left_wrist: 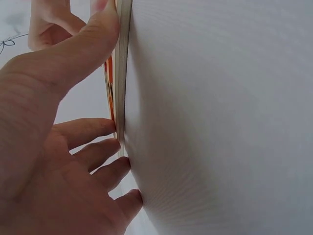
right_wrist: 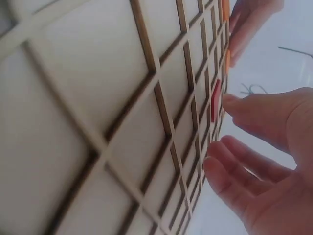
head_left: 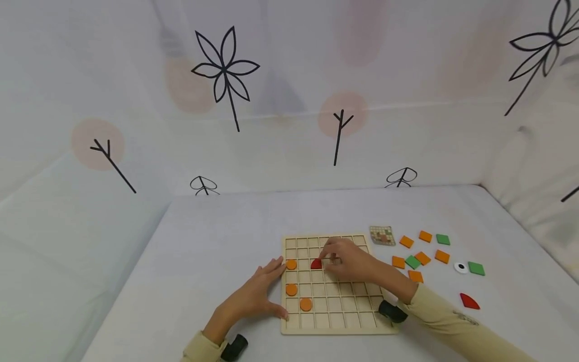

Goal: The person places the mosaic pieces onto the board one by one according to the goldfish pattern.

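Observation:
A wooden grid board lies on the white surface. My left hand is at its left side, fingers spread, with fingertips touching the edge and the thumb at the board's rim. Over the upper middle of the grid, my right hand reaches in from the right, a fingertip touching a red quarter-circle tile that lies in a cell. In the right wrist view one digit meets the red tile while the other fingers are loosely bent, apart from it. Orange discs sit in cells on the left.
Right of the board lie several orange square tiles, several green ones, a white disc with a black dot and another red quarter-circle tile. A small patterned card lies by the board's upper right corner. Printed fabric walls surround the surface.

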Tool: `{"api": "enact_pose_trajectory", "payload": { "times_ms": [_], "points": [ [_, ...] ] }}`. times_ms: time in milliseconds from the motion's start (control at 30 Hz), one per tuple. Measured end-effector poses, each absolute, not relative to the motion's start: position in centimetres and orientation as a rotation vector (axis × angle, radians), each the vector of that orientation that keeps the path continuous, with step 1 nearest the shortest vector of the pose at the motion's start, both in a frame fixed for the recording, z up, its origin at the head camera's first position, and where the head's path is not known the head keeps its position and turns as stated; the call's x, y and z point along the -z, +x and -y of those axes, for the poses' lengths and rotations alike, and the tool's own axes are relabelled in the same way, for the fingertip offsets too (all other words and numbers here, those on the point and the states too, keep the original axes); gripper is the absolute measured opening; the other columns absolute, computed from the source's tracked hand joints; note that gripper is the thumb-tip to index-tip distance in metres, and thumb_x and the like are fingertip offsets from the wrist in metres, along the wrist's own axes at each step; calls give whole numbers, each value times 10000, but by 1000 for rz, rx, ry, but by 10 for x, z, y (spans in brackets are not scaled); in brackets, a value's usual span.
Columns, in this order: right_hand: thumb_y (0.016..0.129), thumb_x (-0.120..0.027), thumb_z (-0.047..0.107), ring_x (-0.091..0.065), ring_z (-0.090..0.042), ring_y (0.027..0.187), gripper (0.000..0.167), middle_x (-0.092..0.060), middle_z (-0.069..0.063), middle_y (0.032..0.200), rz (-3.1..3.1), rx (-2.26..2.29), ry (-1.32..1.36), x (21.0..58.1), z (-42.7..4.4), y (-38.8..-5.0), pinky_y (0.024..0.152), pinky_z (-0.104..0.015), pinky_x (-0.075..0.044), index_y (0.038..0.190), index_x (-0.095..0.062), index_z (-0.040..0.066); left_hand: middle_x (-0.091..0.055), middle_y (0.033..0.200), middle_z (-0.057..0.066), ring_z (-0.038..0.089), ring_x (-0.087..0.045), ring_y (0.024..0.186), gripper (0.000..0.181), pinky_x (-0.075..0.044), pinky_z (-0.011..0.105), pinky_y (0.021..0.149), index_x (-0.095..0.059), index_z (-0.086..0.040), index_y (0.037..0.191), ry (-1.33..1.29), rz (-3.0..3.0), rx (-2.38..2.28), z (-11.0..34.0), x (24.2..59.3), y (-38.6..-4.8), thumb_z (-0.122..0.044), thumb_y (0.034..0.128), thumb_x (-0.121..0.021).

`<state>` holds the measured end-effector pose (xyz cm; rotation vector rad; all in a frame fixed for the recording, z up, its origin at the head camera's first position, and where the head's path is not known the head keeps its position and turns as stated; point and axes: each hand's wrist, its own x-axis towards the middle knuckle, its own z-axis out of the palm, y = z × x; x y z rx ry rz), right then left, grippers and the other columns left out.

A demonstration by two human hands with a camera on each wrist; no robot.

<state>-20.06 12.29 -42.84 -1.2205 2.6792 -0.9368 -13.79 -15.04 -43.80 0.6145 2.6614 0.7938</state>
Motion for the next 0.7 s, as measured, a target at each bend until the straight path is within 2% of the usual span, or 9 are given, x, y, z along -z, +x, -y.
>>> {"api": "enact_pose_trajectory", "payload": {
  "times_ms": [233, 300, 333, 433, 500, 600, 700],
  "points": [
    [827, -717, 110, -547, -156, 792, 173, -590, 27, 998, -2721, 893, -1123, 417, -154, -195, 612, -242, -480, 998, -694, 114, -200, 1560, 71, 259, -162, 1428, 1112, -126, 487, 1153, -323, -60, 1472, 625, -2663, -799, 151, 438, -138, -486, 584, -840],
    [819, -724, 115, -549, -155, 800, 187, -593, 28, 993, -2746, 872, -1095, 413, -164, -191, 642, -271, -460, 1003, -695, 110, -198, 1560, 73, 260, -160, 1429, 1115, -127, 489, 1152, -319, -61, 1474, 627, -2661, -797, 151, 438, -138, -491, 585, -837],
    [814, -730, 122, -546, -153, 794, 193, -593, 29, 989, -2757, 863, -1084, 410, -168, -189, 687, -321, -458, 1004, -694, 112, -197, 1560, 74, 260, -160, 1429, 1116, -127, 489, 1152, -317, -62, 1475, 629, -2662, -795, 151, 438, -138, -494, 585, -835],
    [806, -745, 144, -522, -135, 810, 220, -588, 36, 980, -2787, 837, -1030, 405, -182, -184, 690, -349, -461, 1018, -696, 120, -199, 1560, 75, 263, -160, 1429, 1120, -130, 495, 1150, -318, -62, 1474, 629, -2662, -800, 152, 438, -138, -494, 581, -836],
    [799, -755, 145, -516, -129, 815, 240, -583, 36, 981, -2796, 839, -1008, 404, -192, -181, 692, -332, -471, 1028, -690, 119, -198, 1560, 75, 264, -160, 1428, 1120, -129, 496, 1150, -318, -60, 1474, 632, -2662, -800, 152, 438, -138, -494, 581, -835],
    [799, -756, 145, -527, -155, 838, 262, -569, 10, 1022, -2796, 846, -965, 405, -206, -177, 607, -245, -493, 1050, -682, 120, -200, 1559, 77, 265, -161, 1428, 1119, -128, 494, 1150, -321, -56, 1472, 636, -2660, -804, 152, 438, -138, -494, 581, -837],
    [796, -756, 152, -561, -302, 1020, 267, -574, -128, 1176, -2810, 845, -915, 404, -219, -172, 580, -219, -464, 1050, -681, 122, -200, 1559, 79, 268, -159, 1428, 1119, -126, 493, 1151, -322, -54, 1471, 636, -2655, -809, 151, 439, -138, -494, 581, -838]
  ]
}}
